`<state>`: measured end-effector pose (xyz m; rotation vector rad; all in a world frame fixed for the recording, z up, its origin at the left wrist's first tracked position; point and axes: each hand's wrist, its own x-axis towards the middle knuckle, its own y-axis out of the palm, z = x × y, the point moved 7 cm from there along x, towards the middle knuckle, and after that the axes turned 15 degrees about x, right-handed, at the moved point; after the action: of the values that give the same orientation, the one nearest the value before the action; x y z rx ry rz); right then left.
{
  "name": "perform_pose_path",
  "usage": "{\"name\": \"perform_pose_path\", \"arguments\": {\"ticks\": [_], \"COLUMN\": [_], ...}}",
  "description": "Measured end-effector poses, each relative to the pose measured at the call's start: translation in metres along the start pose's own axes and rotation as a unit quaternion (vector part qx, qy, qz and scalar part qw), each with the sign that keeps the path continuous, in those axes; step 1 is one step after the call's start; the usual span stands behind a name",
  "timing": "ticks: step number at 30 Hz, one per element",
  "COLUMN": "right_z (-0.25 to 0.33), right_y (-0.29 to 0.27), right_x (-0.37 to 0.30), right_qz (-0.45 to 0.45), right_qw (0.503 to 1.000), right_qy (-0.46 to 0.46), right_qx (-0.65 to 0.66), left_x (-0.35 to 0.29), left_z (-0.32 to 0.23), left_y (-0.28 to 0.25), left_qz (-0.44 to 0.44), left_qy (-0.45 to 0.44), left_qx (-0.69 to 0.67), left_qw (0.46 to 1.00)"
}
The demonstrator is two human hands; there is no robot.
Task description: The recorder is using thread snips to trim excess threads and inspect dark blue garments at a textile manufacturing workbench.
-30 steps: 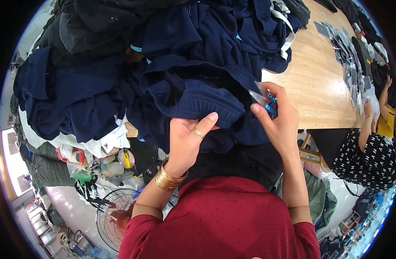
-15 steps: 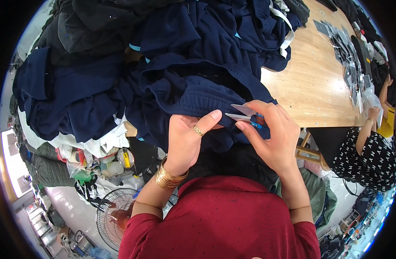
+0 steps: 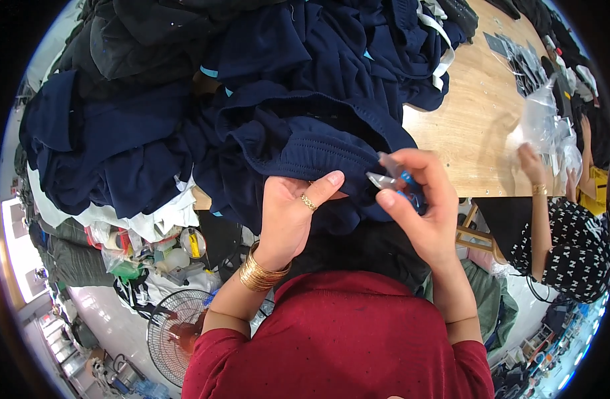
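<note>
A navy garment with a stitched, gathered elastic waistband lies in front of me, its waist opening facing up. My left hand is closed on the near side of the waistband, thumb on top and the other fingers hidden beneath the cloth. My right hand grips small thread snips with blue handles between thumb and fingers. Their blades point left, parted, just right of the waistband. The blades are somewhat blurred.
Navy garments and black ones are piled left and behind. On the wooden table, grey tags lie at right, where a co-worker's hand handles a clear plastic bag. A fan stands lower left.
My right hand has drawn the snips slightly right, away from the waistband. The left hand keeps its hold. At right, the co-worker's arm and plastic bag have moved over the table.
</note>
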<state>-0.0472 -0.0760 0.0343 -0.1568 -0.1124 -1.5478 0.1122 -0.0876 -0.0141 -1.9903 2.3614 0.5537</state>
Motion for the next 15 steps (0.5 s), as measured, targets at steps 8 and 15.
{"name": "perform_pose_path", "arguments": {"ticks": [8,15], "right_z": [0.003,-0.006], "right_y": [0.019,0.006], "right_x": [0.013,0.018], "right_qz": [0.091,0.025], "right_qw": [0.987,0.996], "right_qy": [-0.080,0.012], "right_qx": [-0.106,0.082], "left_x": [0.000,0.000], "left_z": [0.000,-0.001], "left_y": [0.001,-0.002], "left_qz": [0.006,0.016], "left_qy": [-0.012,-0.006], "left_qx": [-0.024,0.004], "left_qw": [1.000,1.000]}}
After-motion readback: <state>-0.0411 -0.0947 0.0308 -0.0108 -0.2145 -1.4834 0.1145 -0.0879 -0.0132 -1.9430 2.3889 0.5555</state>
